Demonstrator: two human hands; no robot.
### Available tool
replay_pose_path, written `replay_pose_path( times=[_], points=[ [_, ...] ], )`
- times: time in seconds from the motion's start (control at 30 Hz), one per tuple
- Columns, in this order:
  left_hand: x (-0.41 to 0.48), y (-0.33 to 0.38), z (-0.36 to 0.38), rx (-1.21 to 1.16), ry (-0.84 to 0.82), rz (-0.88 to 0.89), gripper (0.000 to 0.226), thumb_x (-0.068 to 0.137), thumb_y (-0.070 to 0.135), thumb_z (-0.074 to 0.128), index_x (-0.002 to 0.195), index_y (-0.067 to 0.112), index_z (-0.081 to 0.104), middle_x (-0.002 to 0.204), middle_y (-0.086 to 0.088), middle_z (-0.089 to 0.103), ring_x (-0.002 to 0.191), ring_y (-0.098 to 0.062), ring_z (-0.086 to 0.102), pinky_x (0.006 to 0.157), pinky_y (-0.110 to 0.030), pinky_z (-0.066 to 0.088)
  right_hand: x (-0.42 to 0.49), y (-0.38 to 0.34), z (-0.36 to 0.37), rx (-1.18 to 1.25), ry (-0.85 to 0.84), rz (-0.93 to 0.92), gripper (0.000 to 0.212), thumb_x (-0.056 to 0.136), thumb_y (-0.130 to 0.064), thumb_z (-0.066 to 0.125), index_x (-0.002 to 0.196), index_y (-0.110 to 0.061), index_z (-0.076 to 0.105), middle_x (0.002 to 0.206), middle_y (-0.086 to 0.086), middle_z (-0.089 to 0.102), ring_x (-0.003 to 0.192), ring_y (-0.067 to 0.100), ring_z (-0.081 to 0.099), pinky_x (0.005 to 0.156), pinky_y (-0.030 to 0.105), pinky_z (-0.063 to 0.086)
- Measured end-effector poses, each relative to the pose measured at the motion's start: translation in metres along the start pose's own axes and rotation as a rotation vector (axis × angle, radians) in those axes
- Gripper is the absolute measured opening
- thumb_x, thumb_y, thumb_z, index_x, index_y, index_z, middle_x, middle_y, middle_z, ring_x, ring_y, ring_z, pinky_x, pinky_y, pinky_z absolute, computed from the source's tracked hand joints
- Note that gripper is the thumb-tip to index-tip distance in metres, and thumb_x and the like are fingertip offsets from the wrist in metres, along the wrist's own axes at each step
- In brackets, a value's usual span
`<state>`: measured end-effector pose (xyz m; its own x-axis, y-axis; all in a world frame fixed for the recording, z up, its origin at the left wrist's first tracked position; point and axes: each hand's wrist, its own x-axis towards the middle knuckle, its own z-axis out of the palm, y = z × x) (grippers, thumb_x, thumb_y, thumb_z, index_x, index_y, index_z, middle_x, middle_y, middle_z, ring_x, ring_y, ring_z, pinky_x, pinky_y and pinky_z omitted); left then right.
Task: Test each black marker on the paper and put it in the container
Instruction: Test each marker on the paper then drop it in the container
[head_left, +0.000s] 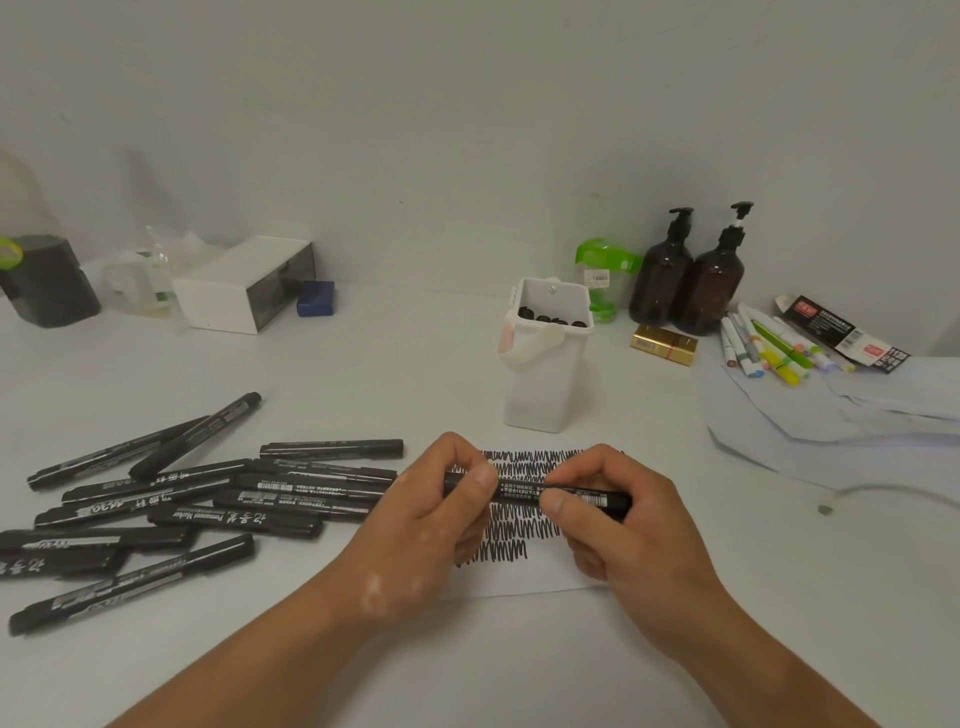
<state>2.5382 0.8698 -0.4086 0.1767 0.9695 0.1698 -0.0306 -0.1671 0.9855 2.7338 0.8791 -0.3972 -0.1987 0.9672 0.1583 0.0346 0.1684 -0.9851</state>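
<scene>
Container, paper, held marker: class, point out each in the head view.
Container (540, 395): head view, front wall.
Paper (524, 579): head view, bare lower strip.
Held marker (519, 492): head view, middle of barrel.

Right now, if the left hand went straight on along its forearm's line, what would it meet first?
The left hand would probably meet the white container first, beyond the paper; depth is unclear.

– What's in the hands?
– The left hand (441, 501) and right hand (628, 525) pinch 1 marker (519, 492) by its ends, level over the scribbled paper (524, 579).
– And the container (540, 395)?
– Just behind the paper, black caps inside. A pile (234, 517) of markers lies at left.
</scene>
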Motion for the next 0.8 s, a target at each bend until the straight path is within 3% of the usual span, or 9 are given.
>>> replay_pose_path(
  times=[0.1,0.23,0.53,0.8],
  points=[
    [-0.0002,0.0011,0.0031,-0.058,0.002,-0.016,0.028,0.098,0.038,0.052,0.082,0.015,0.045,0.058,0.004,0.031,0.056,-0.018,0.024,0.052,-0.031,0.023,0.001,-0.0006,0.0013,0.02,0.022,-0.003,0.011,0.073,-0.023,0.077,0.079,-0.019,0.069,0.052,-0.006,0.053,0.041,0.013,0.037,0.043,0.023,0.034],
    [-0.0005,0.001,0.0054,-0.044,0.004,0.01,0.023,0.096,0.036,0.051,0.077,0.023,0.047,0.057,0.005,0.031,0.053,-0.017,0.025,0.05,-0.027,0.027,0.0005,-0.0026,0.0008,0.038,0.031,-0.01,0.022,0.066,-0.034,0.079,0.076,-0.019,0.067,0.051,-0.001,0.047,0.04,0.015,0.034,0.043,0.022,0.031],
    [-0.0016,0.0032,0.0065,-0.045,-0.007,0.028,0.024,0.096,0.036,0.051,0.077,0.023,0.046,0.054,0.008,0.034,0.051,-0.016,0.027,0.049,-0.027,0.028,0.0,-0.0064,-0.0003,0.053,0.015,-0.016,0.013,0.073,-0.024,0.077,0.074,-0.018,0.065,0.049,-0.002,0.046,0.04,0.016,0.033,0.043,0.023,0.03],
    [-0.0024,0.0035,0.0082,-0.034,-0.011,0.058,0.023,0.096,0.036,0.051,0.078,0.023,0.044,0.055,0.009,0.035,0.051,-0.016,0.026,0.049,-0.026,0.029,0.0009,-0.0056,-0.0017,0.087,0.0,-0.012,0.027,0.066,-0.034,0.08,0.075,-0.014,0.064,0.05,0.0,0.044,0.04,0.017,0.03,0.044,0.026,0.026]
  ],
)
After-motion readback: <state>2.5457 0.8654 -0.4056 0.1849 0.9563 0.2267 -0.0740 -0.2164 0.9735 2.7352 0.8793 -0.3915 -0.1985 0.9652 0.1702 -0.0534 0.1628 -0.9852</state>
